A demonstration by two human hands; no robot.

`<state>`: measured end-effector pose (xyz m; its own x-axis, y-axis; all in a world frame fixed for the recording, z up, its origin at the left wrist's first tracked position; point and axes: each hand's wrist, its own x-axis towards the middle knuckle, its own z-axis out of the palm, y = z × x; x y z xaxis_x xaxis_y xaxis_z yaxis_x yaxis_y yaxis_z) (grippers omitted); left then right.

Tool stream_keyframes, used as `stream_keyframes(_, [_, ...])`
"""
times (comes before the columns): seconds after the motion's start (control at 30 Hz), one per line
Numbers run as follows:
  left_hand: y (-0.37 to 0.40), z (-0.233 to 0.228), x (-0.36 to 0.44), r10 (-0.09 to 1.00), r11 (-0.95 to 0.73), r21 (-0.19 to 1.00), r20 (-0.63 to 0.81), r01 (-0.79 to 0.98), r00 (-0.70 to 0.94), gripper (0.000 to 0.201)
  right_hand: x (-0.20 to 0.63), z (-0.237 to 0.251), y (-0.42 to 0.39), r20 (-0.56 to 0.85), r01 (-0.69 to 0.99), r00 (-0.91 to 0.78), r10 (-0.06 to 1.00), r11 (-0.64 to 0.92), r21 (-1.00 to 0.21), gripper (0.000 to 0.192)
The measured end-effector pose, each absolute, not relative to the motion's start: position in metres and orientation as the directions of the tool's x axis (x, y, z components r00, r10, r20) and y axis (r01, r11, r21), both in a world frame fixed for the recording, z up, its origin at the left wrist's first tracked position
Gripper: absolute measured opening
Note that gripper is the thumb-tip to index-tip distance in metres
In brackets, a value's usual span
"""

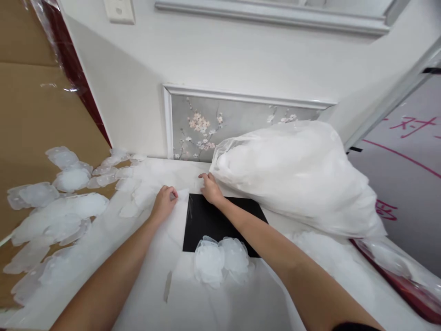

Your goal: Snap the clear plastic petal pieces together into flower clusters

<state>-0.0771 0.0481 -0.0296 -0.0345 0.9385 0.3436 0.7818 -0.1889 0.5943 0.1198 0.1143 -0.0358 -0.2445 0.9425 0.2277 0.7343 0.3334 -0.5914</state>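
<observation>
My left hand (164,200) is closed, pinching the edge of a thin white fabric piece (182,194) on the white table (144,285). My right hand (211,188) grips the other end of that piece, just above a black square mat (210,220). Two white ruffled fabric flowers (220,259) lie side by side at the near edge of the mat, between my forearms. A big clear plastic bag of white fabric (296,174) rests right of my right hand, almost touching it.
Several white fabric petals (65,211) lie spread over the brown cardboard (31,119) and the table's left side. A wall with a flower-painted panel (203,128) stands behind. A whiteboard with red writing (409,165) leans at the right. A strip of tape (167,286) sticks to the table.
</observation>
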Motion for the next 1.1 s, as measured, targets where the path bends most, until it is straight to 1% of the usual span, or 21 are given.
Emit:
stream_keyframes(0.03, [0.048, -0.029, -0.077, 0.935, -0.196, 0.614, 0.351, 0.764, -0.042, 0.017, 0.122, -0.035, 0.111, 0.234, 0.725, -0.25, 0.94, 0.342, -0.598, 0.049])
stream_keyframes(0.07, [0.048, -0.029, -0.076, 0.932, -0.203, 0.634, 0.358, 0.747, -0.051, 0.017, 0.126, -0.033, 0.107, 0.236, 0.716, -0.259, 0.936, 0.35, -0.603, 0.042])
stream_keyframes(0.17, [0.048, -0.027, -0.073, 0.926, -0.214, 0.69, 0.368, 0.691, -0.08, 0.016, 0.14, -0.025, 0.092, 0.246, 0.702, -0.283, 0.927, 0.375, -0.605, 0.012])
stream_keyframes(0.2, [0.047, -0.026, -0.072, 0.926, -0.214, 0.709, 0.365, 0.672, -0.09, 0.015, 0.146, -0.023, 0.086, 0.25, 0.695, -0.286, 0.925, 0.379, -0.611, 0.007])
stream_keyframes(0.23, [0.047, -0.024, -0.071, 0.926, -0.209, 0.728, 0.361, 0.653, -0.106, 0.015, 0.153, -0.021, 0.079, 0.243, 0.665, -0.284, 0.928, 0.373, -0.647, 0.011])
stream_keyframes(0.27, [0.046, -0.021, -0.07, 0.926, -0.201, 0.747, 0.356, 0.634, -0.126, 0.015, 0.159, -0.02, 0.072, 0.214, 0.598, -0.284, 0.935, 0.347, -0.722, 0.016])
stream_keyframes(0.3, [0.046, -0.018, -0.07, 0.925, -0.192, 0.767, 0.35, 0.612, -0.148, 0.016, 0.165, -0.02, 0.065, 0.16, 0.486, -0.294, 0.942, 0.291, -0.824, 0.021])
stream_keyframes(0.33, [0.045, -0.015, -0.069, 0.924, -0.183, 0.788, 0.341, 0.588, -0.171, 0.015, 0.172, -0.021, 0.058, 0.089, 0.332, -0.319, 0.944, 0.199, -0.922, 0.025])
stream_keyframes(0.37, [0.044, -0.013, -0.068, 0.926, -0.172, 0.811, 0.327, 0.56, -0.189, 0.015, 0.178, -0.022, 0.051, 0.015, 0.16, -0.354, 0.935, 0.077, -0.984, 0.029])
stream_keyframes(0.4, [0.042, -0.01, -0.067, 0.931, -0.159, 0.835, 0.304, 0.527, -0.201, 0.014, 0.184, -0.024, 0.045, -0.05, 0.002, -0.385, 0.921, -0.054, -0.999, 0.032])
stream_keyframes(0.43, [0.04, -0.008, -0.064, 0.941, -0.141, 0.861, 0.27, 0.488, -0.203, 0.013, 0.189, -0.026, 0.04, -0.105, -0.114, -0.406, 0.908, -0.165, -0.98, 0.035])
stream_keyframes(0.47, [0.037, -0.007, -0.061, 0.955, -0.119, 0.888, 0.224, 0.444, -0.193, 0.012, 0.195, -0.028, 0.036, -0.15, -0.196, -0.416, 0.897, -0.25, -0.948, 0.037])
stream_keyframes(0.53, [0.029, -0.006, -0.053, 0.983, -0.061, 0.934, 0.118, 0.353, -0.143, 0.012, 0.204, -0.031, 0.03, -0.214, -0.292, -0.428, 0.878, -0.359, -0.887, 0.037])
stream_keyframes(0.6, [0.021, -0.006, -0.042, 0.997, -0.008, 0.961, 0.028, 0.277, -0.068, 0.014, 0.21, -0.034, 0.026, -0.239, -0.332, -0.459, 0.856, -0.415, -0.847, 0.04])
stream_keyframes(0.67, [0.014, -0.006, -0.031, 0.998, 0.05, 0.983, -0.057, 0.174, 0.037, 0.018, 0.214, -0.035, 0.025, -0.242, -0.345, -0.484, 0.841, -0.437, -0.83, 0.045])
stream_keyframes(0.73, [0.01, -0.007, -0.023, 0.98, 0.128, 0.989, -0.137, 0.071, 0.141, 0.022, 0.215, -0.036, 0.025, -0.244, -0.346, -0.501, 0.831, -0.451, -0.823, 0.05])
stream_keyframes(0.8, [0.009, -0.008, -0.017, 0.962, 0.184, 0.983, -0.185, 0.027, 0.199, 0.023, 0.215, -0.035, 0.025, -0.243, -0.343, -0.519, 0.819, -0.46, -0.819, 0.053])
stream_keyframes(0.87, [0.01, -0.009, -0.015, 0.967, 0.155, 0.987, -0.161, 0.047, 0.198, 0.027, 0.215, -0.034, 0.026, -0.24, -0.348, -0.528, 0.815, -0.465, -0.814, 0.054])
stream_keyframes(0.97, [0.012, -0.012, -0.016, 0.98, 0.064, 0.994, -0.08, 0.09, 0.181, 0.042, 0.215, -0.034, 0.026, -0.245, -0.373, -0.521, 0.818, -0.476, -0.796, 0.054])
stream_keyframes(1.03, [0.013, -0.012, -0.017, 0.98, 0.051, 0.991, -0.073, 0.12, 0.186, 0.056, 0.216, -0.034, 0.026, -0.249, -0.386, -0.52, 0.817, -0.485, -0.785, 0.053])
stream_keyframes(1.1, [0.012, -0.012, -0.019, 0.974, 0.063, 0.989, -0.09, 0.134, 0.209, 0.061, 0.217, -0.034, 0.026, -0.25, -0.389, -0.521, 0.816, -0.488, -0.782, 0.051])
